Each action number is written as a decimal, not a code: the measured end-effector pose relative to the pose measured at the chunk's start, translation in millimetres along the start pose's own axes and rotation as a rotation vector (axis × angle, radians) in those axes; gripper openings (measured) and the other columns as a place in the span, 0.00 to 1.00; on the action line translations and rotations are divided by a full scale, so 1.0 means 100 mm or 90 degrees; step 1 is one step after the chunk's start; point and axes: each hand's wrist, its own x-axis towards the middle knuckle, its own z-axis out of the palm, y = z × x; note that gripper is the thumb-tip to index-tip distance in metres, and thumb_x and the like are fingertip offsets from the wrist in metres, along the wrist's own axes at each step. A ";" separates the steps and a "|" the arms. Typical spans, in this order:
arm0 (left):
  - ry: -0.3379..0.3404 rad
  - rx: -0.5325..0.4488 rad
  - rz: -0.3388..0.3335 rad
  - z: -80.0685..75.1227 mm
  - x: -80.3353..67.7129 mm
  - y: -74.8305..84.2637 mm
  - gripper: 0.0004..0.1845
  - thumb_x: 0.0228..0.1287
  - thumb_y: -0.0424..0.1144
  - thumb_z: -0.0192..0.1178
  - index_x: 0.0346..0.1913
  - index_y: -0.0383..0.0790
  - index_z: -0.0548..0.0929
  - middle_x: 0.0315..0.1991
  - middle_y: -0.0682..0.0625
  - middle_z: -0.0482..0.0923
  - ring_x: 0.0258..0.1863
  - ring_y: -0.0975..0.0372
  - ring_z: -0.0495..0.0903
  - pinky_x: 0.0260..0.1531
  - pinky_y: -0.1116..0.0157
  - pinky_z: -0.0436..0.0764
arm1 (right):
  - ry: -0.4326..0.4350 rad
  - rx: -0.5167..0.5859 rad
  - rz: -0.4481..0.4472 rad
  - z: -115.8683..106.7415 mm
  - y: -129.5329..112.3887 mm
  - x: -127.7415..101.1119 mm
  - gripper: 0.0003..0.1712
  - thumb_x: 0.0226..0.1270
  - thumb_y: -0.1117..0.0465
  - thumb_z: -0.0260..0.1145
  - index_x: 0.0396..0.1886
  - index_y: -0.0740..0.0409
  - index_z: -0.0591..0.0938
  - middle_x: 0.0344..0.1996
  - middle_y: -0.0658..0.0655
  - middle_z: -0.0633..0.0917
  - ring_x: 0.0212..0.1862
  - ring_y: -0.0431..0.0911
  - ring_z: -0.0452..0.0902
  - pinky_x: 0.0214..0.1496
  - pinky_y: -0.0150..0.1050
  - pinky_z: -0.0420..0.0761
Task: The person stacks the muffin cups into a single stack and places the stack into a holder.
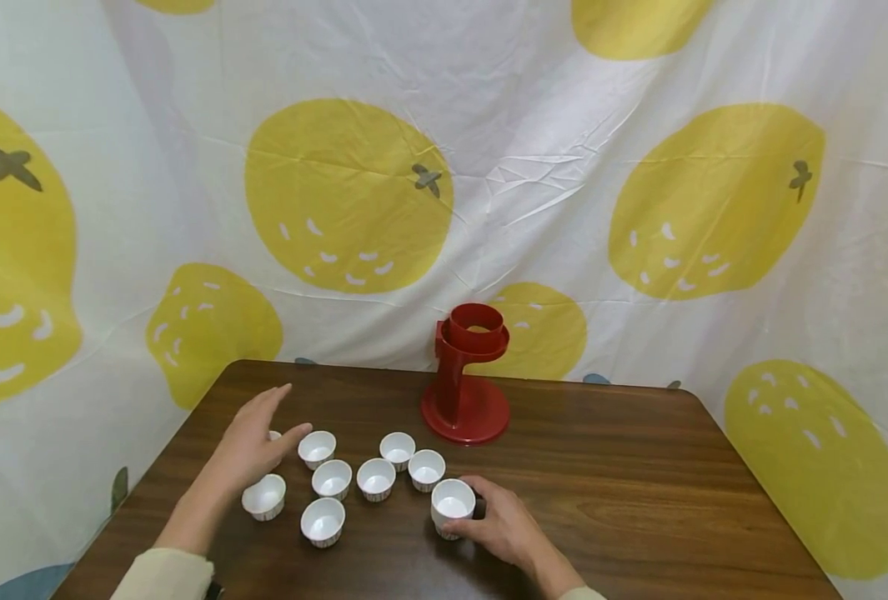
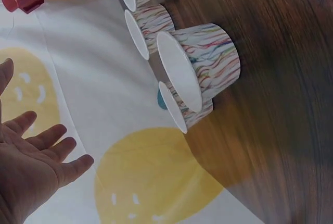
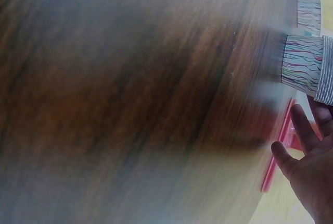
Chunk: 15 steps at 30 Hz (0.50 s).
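My right hand [image 1: 507,527] rests on the table [image 1: 639,500], and its fingers are curled around a cup [image 1: 453,506]; the thumb lies at the near side of this cup and the other fingers reach around the far side. The cup stands upright on the wood and its white inside shows. In the right wrist view the picture is much blurred, so I can only see my fingers [image 3: 307,130] beside a striped cup wall [image 3: 302,65].

My left hand [image 1: 252,442] is above the table with the fingers straight and a little spread, and it holds nothing. Under its fingertips a cup [image 1: 274,436] is mostly hidden; I cannot tell if I touch it. Just beyond my left thumb stands another cup [image 1: 317,448], and near the heel of this hand there is one more [image 1: 264,497]. In the left wrist view my open palm [image 2: 31,166] is apart from the striped cups [image 2: 200,67].

Between my two hands the other cups stand close together, all upright. Beyond my right fingers, further away on the table, a red stand [image 1: 466,375] with a ring on top is standing before the lemon cloth [image 1: 353,200].
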 end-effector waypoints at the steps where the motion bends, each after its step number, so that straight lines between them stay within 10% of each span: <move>1: -0.001 -0.001 -0.003 -0.01 0.00 -0.01 0.40 0.67 0.48 0.63 0.71 0.25 0.61 0.68 0.24 0.59 0.68 0.31 0.56 0.64 0.35 0.56 | 0.000 -0.001 -0.003 0.00 0.00 0.00 0.34 0.49 0.43 0.79 0.55 0.52 0.81 0.43 0.45 0.85 0.48 0.44 0.79 0.51 0.43 0.77; 15: -0.005 0.004 -0.014 -0.08 -0.05 -0.11 0.41 0.68 0.49 0.63 0.72 0.26 0.61 0.69 0.24 0.59 0.68 0.31 0.55 0.64 0.36 0.56 | -0.002 0.005 -0.014 -0.02 -0.01 -0.01 0.33 0.50 0.45 0.80 0.54 0.52 0.82 0.43 0.46 0.85 0.48 0.46 0.79 0.52 0.44 0.76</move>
